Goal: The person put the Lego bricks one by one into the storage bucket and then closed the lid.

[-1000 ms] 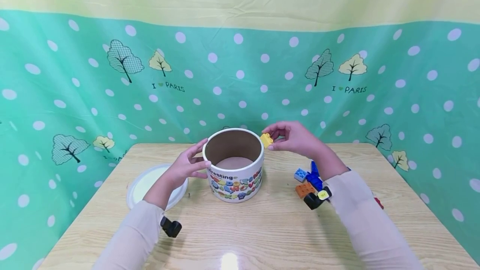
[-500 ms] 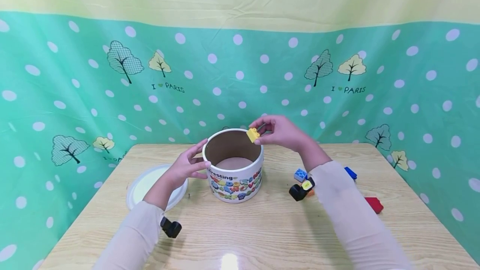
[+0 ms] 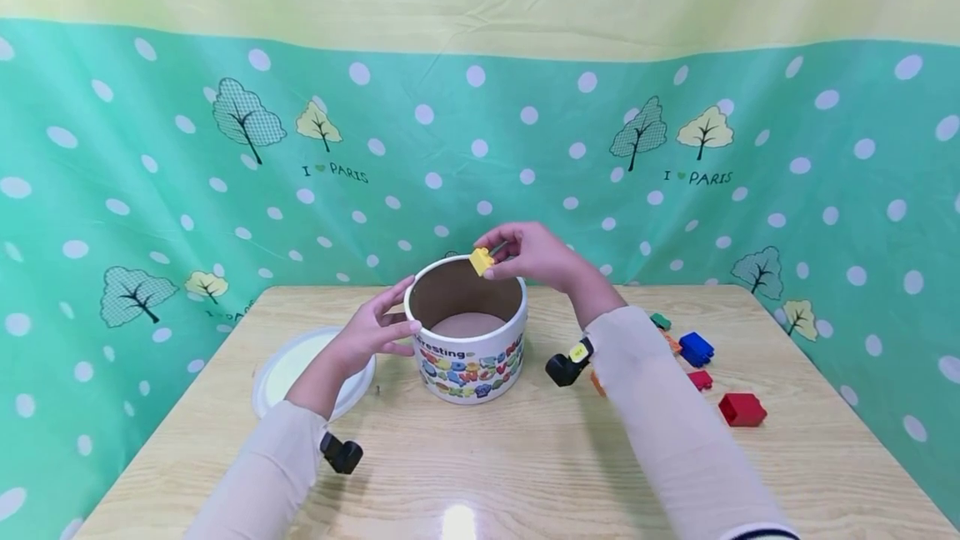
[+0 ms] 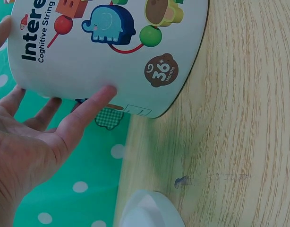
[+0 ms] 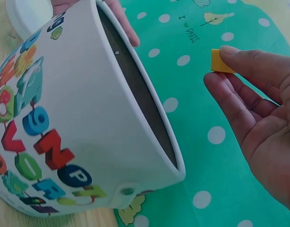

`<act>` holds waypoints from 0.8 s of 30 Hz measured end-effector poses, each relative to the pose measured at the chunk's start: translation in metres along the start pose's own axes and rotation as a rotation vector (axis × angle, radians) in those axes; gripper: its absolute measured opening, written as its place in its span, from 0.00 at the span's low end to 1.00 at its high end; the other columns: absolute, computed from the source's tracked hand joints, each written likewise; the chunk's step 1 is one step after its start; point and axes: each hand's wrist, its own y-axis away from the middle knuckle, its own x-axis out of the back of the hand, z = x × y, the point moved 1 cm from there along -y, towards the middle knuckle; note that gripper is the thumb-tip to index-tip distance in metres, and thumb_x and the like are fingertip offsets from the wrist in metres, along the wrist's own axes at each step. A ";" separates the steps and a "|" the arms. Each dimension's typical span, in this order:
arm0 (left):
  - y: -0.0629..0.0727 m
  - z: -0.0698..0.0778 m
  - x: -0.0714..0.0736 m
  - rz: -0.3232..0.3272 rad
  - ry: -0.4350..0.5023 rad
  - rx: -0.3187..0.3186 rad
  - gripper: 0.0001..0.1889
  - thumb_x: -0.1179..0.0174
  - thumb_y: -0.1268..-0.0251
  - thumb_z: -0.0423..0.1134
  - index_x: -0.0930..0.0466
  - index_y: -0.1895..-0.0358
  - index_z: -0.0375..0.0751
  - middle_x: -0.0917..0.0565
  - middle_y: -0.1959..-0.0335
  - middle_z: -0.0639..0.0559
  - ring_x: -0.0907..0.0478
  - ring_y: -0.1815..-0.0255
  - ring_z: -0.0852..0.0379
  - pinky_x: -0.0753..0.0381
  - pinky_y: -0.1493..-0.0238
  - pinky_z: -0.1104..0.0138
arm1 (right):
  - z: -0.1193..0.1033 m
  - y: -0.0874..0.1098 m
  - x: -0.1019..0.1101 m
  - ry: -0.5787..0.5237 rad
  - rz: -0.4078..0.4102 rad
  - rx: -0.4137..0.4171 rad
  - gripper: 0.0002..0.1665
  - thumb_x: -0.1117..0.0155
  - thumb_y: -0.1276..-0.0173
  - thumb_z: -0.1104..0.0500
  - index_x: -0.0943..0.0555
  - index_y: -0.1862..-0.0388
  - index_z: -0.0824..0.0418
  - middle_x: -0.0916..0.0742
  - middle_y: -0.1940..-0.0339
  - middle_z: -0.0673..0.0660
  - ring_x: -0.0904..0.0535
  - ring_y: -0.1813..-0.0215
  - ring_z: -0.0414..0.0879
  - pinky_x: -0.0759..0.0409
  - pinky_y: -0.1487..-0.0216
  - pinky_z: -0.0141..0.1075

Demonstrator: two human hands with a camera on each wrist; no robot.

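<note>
A round white bucket (image 3: 468,373) with colourful letter prints stands upright on the table, its brown inside showing through the uncovered top. My left hand (image 3: 372,332) rests against the bucket's left side with spread, fairly straight fingers, some right at the rim. The left wrist view shows one fingertip (image 4: 107,92) pressing the printed wall. Between thumb and fingers my right hand (image 3: 528,255) pinches a yellow building block (image 3: 481,262), held over the far right part of the bucket's opening. The yellow block (image 5: 220,60) has its outer end exposed in the right wrist view.
A round white lid (image 3: 285,365) lies left of the bucket, partly under the left forearm. On the right lie a red block (image 3: 742,410), a smaller red block (image 3: 701,379), a blue block (image 3: 696,349) and a green block (image 3: 661,321). The right sleeve hides others.
My right hand has moved left with the yellow block, from beside the bucket's right rim to over its opening. The left hand and bucket have stayed in place.
</note>
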 end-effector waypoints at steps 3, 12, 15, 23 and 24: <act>0.000 0.001 -0.001 0.000 0.000 0.000 0.43 0.36 0.37 0.38 0.50 0.22 0.53 0.46 0.26 0.38 0.44 0.29 0.28 0.19 0.54 0.44 | 0.000 -0.006 -0.002 -0.002 0.007 -0.023 0.23 0.24 0.44 0.63 0.17 0.48 0.57 0.16 0.54 0.55 0.20 0.52 0.50 0.17 0.52 0.39; 0.000 0.000 0.000 0.001 0.005 0.009 0.43 0.37 0.36 0.38 0.50 0.22 0.53 0.47 0.25 0.36 0.45 0.29 0.27 0.20 0.52 0.43 | 0.003 -0.022 -0.010 -0.033 0.027 -0.042 0.24 0.26 0.43 0.64 0.18 0.46 0.58 0.17 0.54 0.56 0.19 0.53 0.50 0.18 0.50 0.39; 0.000 0.001 0.000 0.001 0.003 0.007 0.44 0.34 0.37 0.40 0.50 0.22 0.52 0.47 0.25 0.36 0.45 0.29 0.27 0.20 0.53 0.43 | 0.004 -0.027 -0.012 -0.051 0.036 -0.047 0.24 0.27 0.42 0.66 0.19 0.44 0.60 0.17 0.54 0.57 0.19 0.52 0.50 0.19 0.49 0.39; 0.000 0.000 0.000 0.003 0.001 0.004 0.43 0.35 0.37 0.39 0.50 0.22 0.52 0.46 0.26 0.37 0.43 0.29 0.29 0.20 0.53 0.42 | 0.014 -0.026 -0.013 -0.073 0.066 -0.060 0.23 0.28 0.39 0.65 0.20 0.44 0.62 0.17 0.46 0.59 0.21 0.48 0.51 0.21 0.44 0.41; 0.000 0.000 0.000 0.003 0.001 0.005 0.43 0.35 0.37 0.39 0.50 0.22 0.52 0.46 0.26 0.37 0.43 0.29 0.29 0.20 0.53 0.43 | 0.016 -0.025 -0.012 -0.081 0.071 -0.063 0.23 0.29 0.39 0.65 0.19 0.45 0.61 0.17 0.45 0.60 0.21 0.48 0.51 0.22 0.44 0.41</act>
